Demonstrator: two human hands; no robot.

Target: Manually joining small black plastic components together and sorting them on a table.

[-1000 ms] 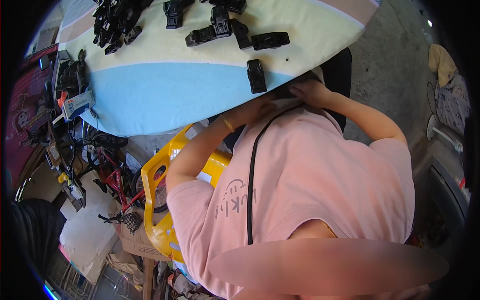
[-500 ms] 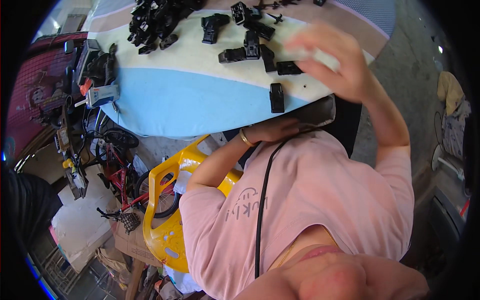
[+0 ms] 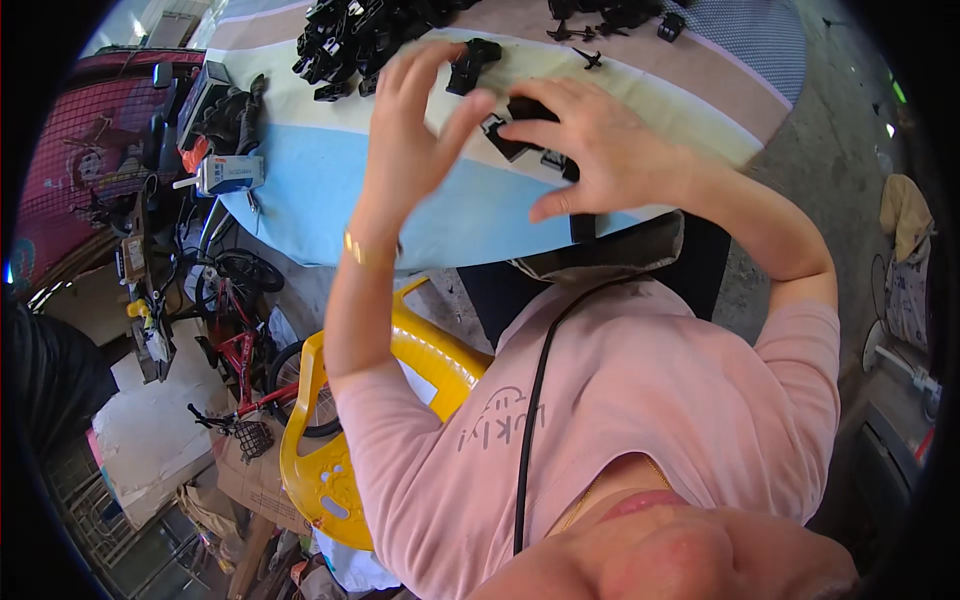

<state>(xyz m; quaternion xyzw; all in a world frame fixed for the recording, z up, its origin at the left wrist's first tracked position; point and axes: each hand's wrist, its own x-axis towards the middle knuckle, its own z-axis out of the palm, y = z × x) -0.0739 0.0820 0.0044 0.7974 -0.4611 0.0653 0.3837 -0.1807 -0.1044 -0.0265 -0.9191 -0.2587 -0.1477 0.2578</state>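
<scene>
Pinkish-red sheeting filled the far left of the room, with one bulging black bundle nearer me, then one red bicycle and one yellow plastic chair. One small blue-and-white box sat at the left edge of the tabletop, which was covered in stripes of blue, cream and brown. Farther back lay one heap of black parts, too tangled for me to count.

I had my left hand raised over the tabletop, its forearm pointing straight away from me, one gold bracelet at the wrist. Thumb and fingers were spread apart, with one black clip-like part right by the fingertips; I couldn't tell whether they touched it.

Next, at least three black blocks showed around the fingers of my right hand, and one lone block lay at the near edge, by the thumb. That elbow was bent outward, the forearm slanting in from the right, thumb well apart from the blurred fingers; I couldn't tell whether any fingertip met a block. Beyond were two small spiked pieces. Far right, one beige cloth hung.
</scene>
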